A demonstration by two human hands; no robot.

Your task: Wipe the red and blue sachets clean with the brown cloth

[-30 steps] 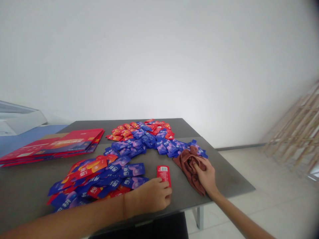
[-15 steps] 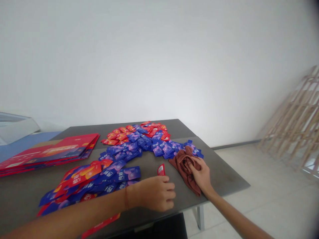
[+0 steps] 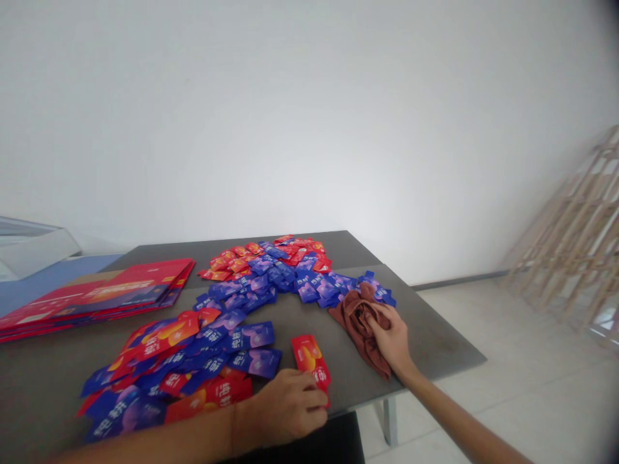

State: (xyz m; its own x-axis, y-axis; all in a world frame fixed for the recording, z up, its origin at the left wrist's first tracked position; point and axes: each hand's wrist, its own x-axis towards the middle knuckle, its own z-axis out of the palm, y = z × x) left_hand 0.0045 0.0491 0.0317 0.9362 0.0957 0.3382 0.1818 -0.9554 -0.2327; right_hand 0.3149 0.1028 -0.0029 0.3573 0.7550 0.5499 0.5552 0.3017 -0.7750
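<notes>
My left hand (image 3: 285,407) lies at the near edge of the dark table (image 3: 435,341), its fingers closed on the near end of a red packet (image 3: 309,357) that lies face up. My right hand (image 3: 391,338) rests on a crumpled brown cloth (image 3: 358,319), fingers curled into its folds. A heap of blue and red packets (image 3: 193,354) spreads just left of my left hand. A second heap of blue and red packets (image 3: 275,270) lies farther back, reaching the cloth.
A stack of flat red cartons (image 3: 97,293) lies at the table's left. A pale box (image 3: 29,241) stands beyond it by the white wall. Wooden frames (image 3: 575,245) lean at the right over a tiled floor.
The red packet was flipped from its back, through standing on edge, to face up. My left hand drew back toward the table's near edge. My right hand stayed on the cloth.
</notes>
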